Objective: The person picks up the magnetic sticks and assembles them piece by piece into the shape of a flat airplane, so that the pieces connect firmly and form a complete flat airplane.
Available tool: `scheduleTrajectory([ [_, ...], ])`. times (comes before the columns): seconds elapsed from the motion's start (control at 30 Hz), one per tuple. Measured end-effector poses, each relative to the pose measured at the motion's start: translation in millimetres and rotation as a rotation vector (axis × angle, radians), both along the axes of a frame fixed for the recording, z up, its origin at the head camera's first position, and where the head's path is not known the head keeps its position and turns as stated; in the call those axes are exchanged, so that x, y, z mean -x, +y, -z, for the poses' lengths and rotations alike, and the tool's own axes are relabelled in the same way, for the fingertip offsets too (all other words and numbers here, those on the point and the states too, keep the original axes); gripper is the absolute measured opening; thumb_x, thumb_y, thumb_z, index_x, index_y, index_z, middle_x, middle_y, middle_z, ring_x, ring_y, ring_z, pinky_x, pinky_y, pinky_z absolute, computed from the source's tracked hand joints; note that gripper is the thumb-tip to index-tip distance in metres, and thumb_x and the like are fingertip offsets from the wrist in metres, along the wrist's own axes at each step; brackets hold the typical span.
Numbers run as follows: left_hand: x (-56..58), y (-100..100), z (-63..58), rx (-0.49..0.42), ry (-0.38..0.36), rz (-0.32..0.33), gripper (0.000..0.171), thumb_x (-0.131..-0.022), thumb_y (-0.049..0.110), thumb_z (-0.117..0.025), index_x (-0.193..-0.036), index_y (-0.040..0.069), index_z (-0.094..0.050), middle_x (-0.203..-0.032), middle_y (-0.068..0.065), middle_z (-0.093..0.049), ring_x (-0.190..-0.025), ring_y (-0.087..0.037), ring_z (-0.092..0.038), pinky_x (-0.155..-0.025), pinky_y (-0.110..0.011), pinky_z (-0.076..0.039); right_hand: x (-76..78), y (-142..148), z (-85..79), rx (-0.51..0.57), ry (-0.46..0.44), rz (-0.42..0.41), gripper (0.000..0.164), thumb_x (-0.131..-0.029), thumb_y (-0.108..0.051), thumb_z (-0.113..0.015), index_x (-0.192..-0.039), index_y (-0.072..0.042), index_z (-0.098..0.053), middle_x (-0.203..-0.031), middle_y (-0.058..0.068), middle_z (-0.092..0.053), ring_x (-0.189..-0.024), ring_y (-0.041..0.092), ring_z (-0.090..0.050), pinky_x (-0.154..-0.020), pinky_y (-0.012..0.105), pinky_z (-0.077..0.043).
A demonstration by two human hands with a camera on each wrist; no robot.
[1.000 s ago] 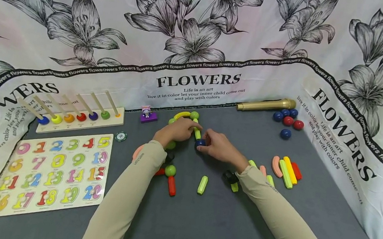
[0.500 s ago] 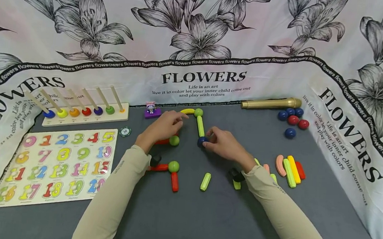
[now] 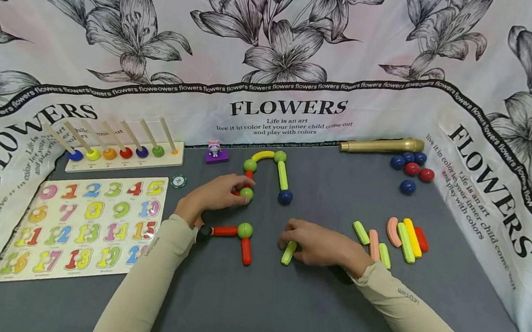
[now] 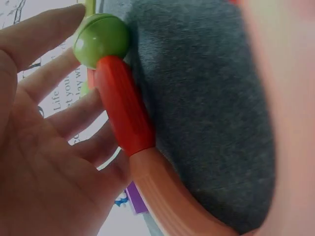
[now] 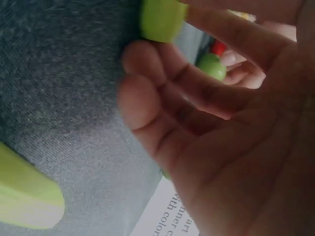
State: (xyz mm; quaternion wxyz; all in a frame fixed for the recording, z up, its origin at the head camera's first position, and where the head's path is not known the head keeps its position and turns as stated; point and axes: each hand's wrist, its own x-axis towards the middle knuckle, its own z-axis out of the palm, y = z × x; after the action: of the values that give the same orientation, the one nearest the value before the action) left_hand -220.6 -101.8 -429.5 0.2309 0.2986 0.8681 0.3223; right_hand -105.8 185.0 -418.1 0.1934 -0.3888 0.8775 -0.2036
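In the head view, my left hand [image 3: 214,196] holds a green ball [image 3: 246,193] between thumb and fingers. The left wrist view shows that ball joined to a red stick [image 4: 125,105], followed by a curved salmon stick [image 4: 172,191]. My right hand [image 3: 323,243] pinches a short green stick [image 3: 289,253] lying on the table. Beyond the hands, a yellow curved stick [image 3: 263,155] links two green balls. From the right one, a light-green stick [image 3: 283,175] runs down to a blue ball [image 3: 285,197]. Another green ball [image 3: 245,230] joins two red sticks near the middle.
Loose sticks lie at right, among them a yellow one [image 3: 411,237]. Blue and red balls [image 3: 407,187] sit behind them, near a gold tube [image 3: 381,145]. At left are a number board [image 3: 78,224], a peg stand [image 3: 125,163], a round chip [image 3: 179,181] and a figurine [image 3: 216,154].
My left hand has come down from the yellow curved stick to the green ball. My right hand has let go of the blue ball and moved nearer me to the short green stick.
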Motion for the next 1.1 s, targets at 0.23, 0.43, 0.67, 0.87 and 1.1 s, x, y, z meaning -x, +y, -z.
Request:
scheduleTrajectory([
  [0.23, -0.4, 3, 0.6, 0.001, 0.026, 0.023, 0.042, -0.105, 0.017, -0.07, -0.145, 0.007, -0.061, -0.127, -0.013, -0.061, -0.115, -0.03, -0.056, -0.105, -0.048, -0.047, 28.7, -9, -2.8, 0.185, 0.109, 0.116, 0.014, -0.093, -0.002, -0.082, -0.101, -0.01, -0.074, -0.09, -0.004, -0.062, -0.08, 0.015, -0.057, -0.075, 0.036, -0.051],
  [0.43, 1.2, 8, 1.7, 0.005, 0.033, 0.025, 0.042, -0.105, 0.016, -0.071, -0.145, 0.006, -0.063, -0.133, -0.012, -0.065, -0.117, -0.029, -0.059, -0.108, -0.046, -0.047, 63.1, -27, 2.7, 0.146, 0.381, 0.182, 0.016, -0.095, -0.007, -0.082, -0.11, -0.007, -0.076, -0.105, 0.006, -0.073, -0.091, 0.029, -0.052, -0.082, 0.047, -0.041],
  [0.67, 0.7, 11, 2.6, 0.02, 0.017, 0.019, 0.043, -0.105, 0.016, -0.071, -0.146, 0.007, -0.062, -0.136, -0.012, -0.064, -0.12, -0.028, -0.059, -0.111, -0.046, -0.046, 79.0, -37, 12.9, -0.142, 0.477, 0.188, 0.013, -0.099, -0.011, -0.079, -0.111, -0.008, -0.076, -0.104, 0.011, -0.071, -0.092, 0.033, -0.049, -0.08, 0.046, -0.038],
  [0.87, 1.6, 8, 4.9, 0.027, 0.04, 0.018, 0.042, -0.106, 0.017, -0.071, -0.146, 0.008, -0.063, -0.134, -0.011, -0.064, -0.116, -0.028, -0.058, -0.107, -0.045, -0.047, 82.6, -40, 11.7, -0.222, 0.483, 0.197, 0.016, -0.099, -0.013, -0.078, -0.115, -0.009, -0.077, -0.106, 0.013, -0.071, -0.097, 0.036, -0.051, -0.084, 0.05, -0.042],
  [1.1, -0.9, 0, 3.6, 0.039, 0.051, -0.005, 0.041, -0.105, 0.017, -0.072, -0.144, 0.008, -0.064, -0.129, -0.011, -0.065, -0.112, -0.028, -0.059, -0.105, -0.045, -0.048, 83.7, -51, 10.8, -0.163, 0.494, 0.163, 0.016, -0.1, -0.012, -0.078, -0.115, -0.006, -0.076, -0.105, 0.013, -0.07, -0.095, 0.035, -0.051, -0.082, 0.05, -0.042],
])
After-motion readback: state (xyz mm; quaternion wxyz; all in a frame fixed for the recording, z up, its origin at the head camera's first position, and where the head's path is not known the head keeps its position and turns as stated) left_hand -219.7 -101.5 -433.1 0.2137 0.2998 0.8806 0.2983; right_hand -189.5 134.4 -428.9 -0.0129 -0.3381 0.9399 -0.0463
